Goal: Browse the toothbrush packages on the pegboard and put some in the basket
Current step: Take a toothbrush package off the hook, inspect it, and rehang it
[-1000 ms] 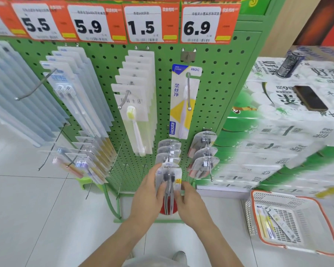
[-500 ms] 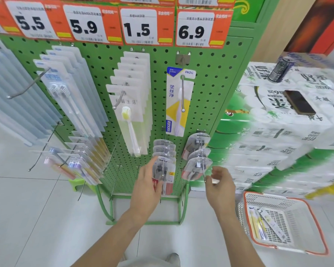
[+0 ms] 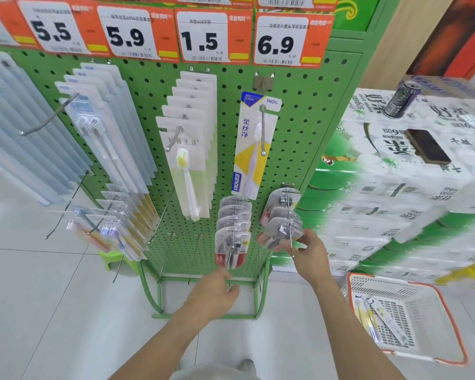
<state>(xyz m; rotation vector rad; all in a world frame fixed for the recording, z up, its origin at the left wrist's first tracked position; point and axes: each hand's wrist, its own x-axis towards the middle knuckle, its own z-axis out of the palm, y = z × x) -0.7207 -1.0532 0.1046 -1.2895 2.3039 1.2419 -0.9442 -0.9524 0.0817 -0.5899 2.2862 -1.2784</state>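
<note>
right hand [image 3: 310, 256] up at the lower right hook, fingers [image 3: 303, 239] pinching the front clear rounded blister pack with red base [image 3: 281, 234] at its right edge; the hook's chrome wire tip [image 3: 292, 255] pokes out just in front of the thumb. 3 packs counted on that hook

left hand [image 3: 217, 292] lower, below the neighbouring hook; fingers loosely curled, holding nothing, fingertips near the tip of that hook's wire [image 3: 229, 286]. 4 packs on this hook, front one [image 3: 232, 248] hangs just above the left fingers, apart from them

edges / room: green perforated metal pegboard [image 3: 307, 127] ends just right of the right hand's fingers; past that edge a stack of white-green tissue multipacks [image 3: 395, 209] stands close, so little side room there. open white tile floor [image 3: 52, 297] toward the body and left of the left hand. two bare wire hooks [image 3: 194, 256] stick out left of the left fingers

above the fingers: one blue-yellow carded toothbrush [image 3: 254, 146] alone on its hook; a row of white carded toothbrushes with yellow bristles [image 3: 188, 149], roughly 7, rear ones overlap. further left more rows of long clear packs, count unclear. 4 full orange-white price tags [image 3: 206, 37] on top: 5.5, 5.9, 1.5, 6.9

white plastic basket with orange rim [image 3: 450, 319] sits on the floor right of and below the right hand, well apart; a few long toothbrush packs [image 3: 379, 319] lie in it, count blurred

on the tissue stack: one dark can [image 3: 402, 98], one dark phone [image 3: 428, 146]
</note>
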